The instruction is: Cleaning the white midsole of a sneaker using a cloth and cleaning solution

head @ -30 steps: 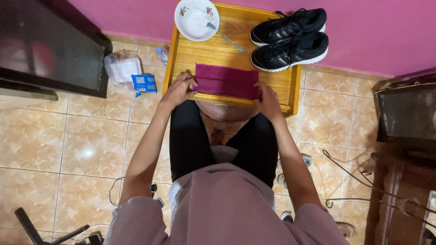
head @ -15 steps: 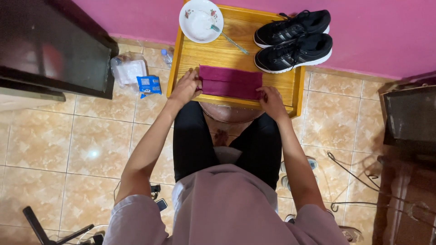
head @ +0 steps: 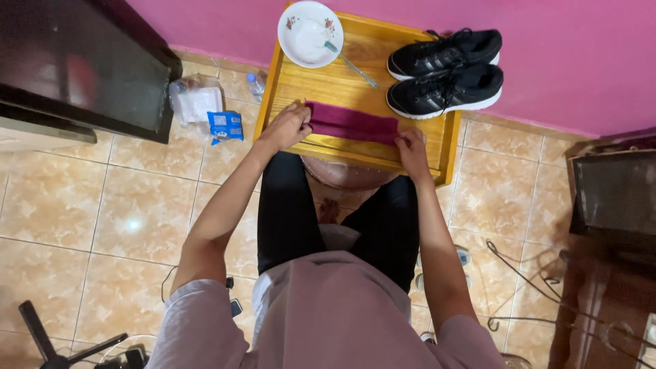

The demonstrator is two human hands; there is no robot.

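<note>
While seated over a tiled floor (head: 82, 205), a person holds a folded maroon cloth (head: 354, 123) by both ends on a wooden tray (head: 321, 85). The left hand (head: 287, 126) is closed around the cloth's left end, fingers curled over the fold; the right hand (head: 412, 145) pinches the right end between thumb and fingers. The cloth lies flat as a narrow band along the near part of the tray, close to its front rim. At the tray's far left corner sits a white bowl (head: 309, 33), with a thin brush (head: 352, 63) resting half in the bowl and half on the wood. A pair of black sneakers (head: 444, 68) with white soles stands at the tray's far right, against a pink wall (head: 581, 55). On the floor left of the tray lie a blue packet (head: 224, 126) and a clear plastic bag (head: 195, 102), beside a dark cabinet (head: 75, 68).
</note>
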